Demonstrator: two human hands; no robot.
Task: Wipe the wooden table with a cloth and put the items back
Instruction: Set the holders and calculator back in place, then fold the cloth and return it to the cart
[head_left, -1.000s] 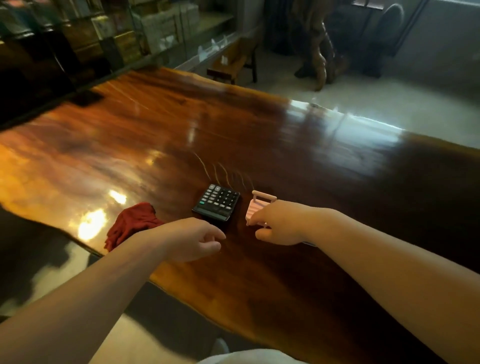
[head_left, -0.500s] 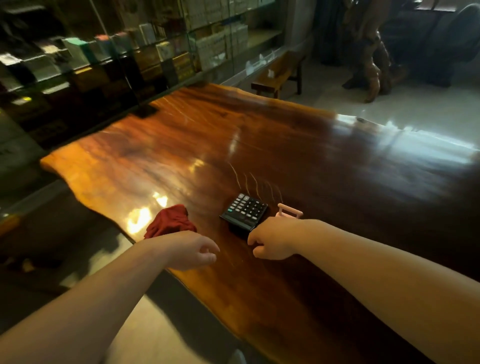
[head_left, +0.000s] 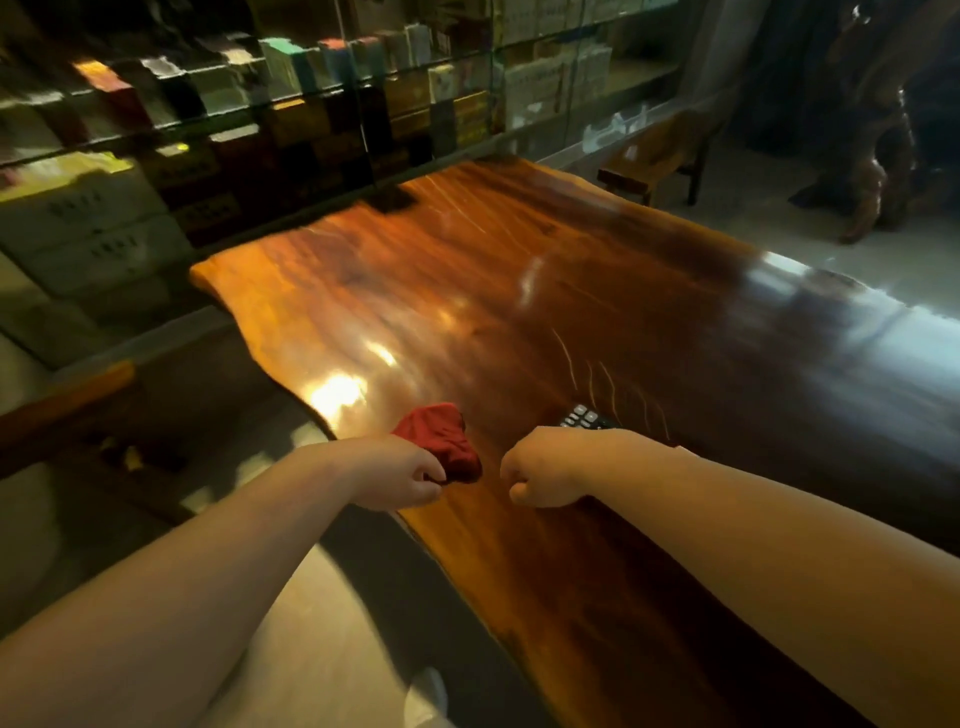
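The polished wooden table (head_left: 519, 291) stretches away from me. A crumpled red cloth (head_left: 441, 439) lies near its front left edge. My left hand (head_left: 400, 478) pinches the cloth's near edge between thumb and fingers. My right hand (head_left: 545, 473) hovers just to the right of the cloth, curled into a fist with nothing visible in it. Behind that hand only the top corner of a black calculator (head_left: 584, 418) shows. The pink item is hidden from view.
Glass shelves of boxes (head_left: 322, 104) line the wall beyond the table's far left end. A small wooden bench (head_left: 654, 156) and a carved wooden stand (head_left: 872, 171) are on the floor at the back right. The table's wavy front edge (head_left: 415, 525) runs below my hands.
My view has swung left. My left hand has reached the red cloth and closed on its edge. My right hand has left the pink item and moved left in front of the calculator.
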